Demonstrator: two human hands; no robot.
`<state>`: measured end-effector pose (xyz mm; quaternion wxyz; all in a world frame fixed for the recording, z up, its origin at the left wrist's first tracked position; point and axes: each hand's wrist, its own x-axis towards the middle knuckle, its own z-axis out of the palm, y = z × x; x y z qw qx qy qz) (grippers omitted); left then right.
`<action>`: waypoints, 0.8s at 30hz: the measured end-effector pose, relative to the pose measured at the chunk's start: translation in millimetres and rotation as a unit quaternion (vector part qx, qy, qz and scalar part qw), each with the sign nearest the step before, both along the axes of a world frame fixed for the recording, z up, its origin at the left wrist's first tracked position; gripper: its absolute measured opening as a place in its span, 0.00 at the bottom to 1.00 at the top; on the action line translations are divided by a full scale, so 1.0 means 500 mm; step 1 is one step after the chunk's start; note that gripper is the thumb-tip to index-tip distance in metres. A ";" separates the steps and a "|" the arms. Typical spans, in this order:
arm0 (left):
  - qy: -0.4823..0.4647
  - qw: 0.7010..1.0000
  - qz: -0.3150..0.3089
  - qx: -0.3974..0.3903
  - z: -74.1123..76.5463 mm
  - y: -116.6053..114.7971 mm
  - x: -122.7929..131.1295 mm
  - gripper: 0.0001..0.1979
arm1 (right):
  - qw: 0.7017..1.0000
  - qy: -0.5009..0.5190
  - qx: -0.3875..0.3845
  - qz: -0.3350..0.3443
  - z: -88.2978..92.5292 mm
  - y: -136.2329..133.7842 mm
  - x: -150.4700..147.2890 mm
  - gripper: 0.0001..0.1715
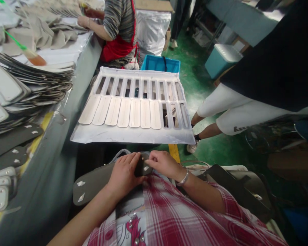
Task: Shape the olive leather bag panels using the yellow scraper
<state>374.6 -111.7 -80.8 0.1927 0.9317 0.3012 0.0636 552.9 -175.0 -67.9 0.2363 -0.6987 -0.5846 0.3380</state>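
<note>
A long dark grey panel (97, 184) with rounded ends lies across my lap. My left hand (125, 172) holds it down near its right end, fingers together across the top and thumb spread toward me. At that end, my right hand (164, 164) is curled in a pinch beside a small metal stud (143, 158); what its fingertips hold is too small to make out. White tape-like patches (80, 183) show on both ends of the panel. Beyond my hands is a white slotted rack (133, 136) with several cream rounded strips (123, 112) lying in its front row.
At left, a worktable (74, 85) bears stacked panels (38, 89) and a green-tipped bottle (36, 58). A co-worker in a red apron (118, 49) sits at its far side. Behind the rack is a blue crate (160, 64). Someone in white trousers (228, 106) stands at right.
</note>
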 end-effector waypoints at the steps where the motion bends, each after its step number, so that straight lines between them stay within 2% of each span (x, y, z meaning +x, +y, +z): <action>1: -0.001 1.000 0.000 -0.001 0.000 0.000 0.000 0.38 | 1.000 -0.005 0.002 0.000 0.002 0.000 -0.001 0.11; 6: 0.006 1.000 -0.001 0.004 0.008 -0.002 0.001 0.39 | 1.000 -0.016 -0.011 0.006 0.006 0.000 -0.004 0.10; 9: 0.018 0.999 0.006 0.036 0.018 -0.013 -0.006 0.40 | 0.999 0.023 -0.012 -0.020 -0.012 -0.004 -0.002 0.09; 14: 0.022 0.994 -0.026 0.105 0.025 -0.036 -0.018 0.26 | 0.992 0.103 0.002 -0.069 -0.054 0.001 -0.001 0.13; 18: 0.014 0.995 -0.011 0.093 0.050 -0.041 -0.031 0.25 | 0.991 0.125 0.009 -0.051 -0.056 0.004 -0.006 0.12; 20: -0.007 0.998 -0.014 0.060 0.070 -0.031 -0.066 0.27 | 0.994 0.099 0.005 -0.042 -0.051 0.001 -0.006 0.16; 21: -0.029 0.999 0.007 0.039 0.078 -0.024 -0.096 0.28 | 0.997 0.065 0.011 -0.049 -0.047 0.000 -0.006 0.20; 22: -0.058 0.996 0.059 0.020 0.085 -0.017 -0.133 0.26 | 0.998 0.019 0.029 -0.059 -0.043 0.001 -0.009 0.24; 24: -0.108 0.965 0.240 -0.013 0.088 -0.006 -0.223 0.19 | 0.991 -0.075 0.094 -0.051 -0.028 0.006 -0.027 0.29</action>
